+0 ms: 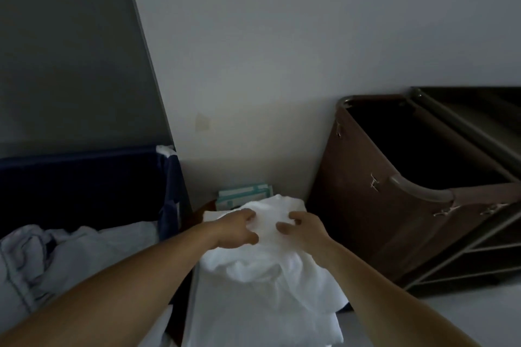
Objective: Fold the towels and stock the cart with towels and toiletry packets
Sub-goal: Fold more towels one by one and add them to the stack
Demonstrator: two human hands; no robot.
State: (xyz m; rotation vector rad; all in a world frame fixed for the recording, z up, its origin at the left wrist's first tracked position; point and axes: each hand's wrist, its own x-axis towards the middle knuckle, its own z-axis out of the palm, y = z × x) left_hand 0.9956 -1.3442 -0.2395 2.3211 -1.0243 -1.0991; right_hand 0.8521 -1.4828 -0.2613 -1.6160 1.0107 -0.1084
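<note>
Grabbing the white towel with both hands, pretty dim in here. Digging the left hand into the cloth up top, fingers curled. Pinching a fold with the right hand just beside it, fingers bent too. Holding it bunched on top of a white linen pile, dead centre, just in front of some teal-and-white toiletry packets by the wall. Seeing the cart with its brown bag off right, crumpled bedding off left.

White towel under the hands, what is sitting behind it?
A stack of teal-and-white packets sits just behind the white towel. Only its top shows; the towel covers the rest.
</note>
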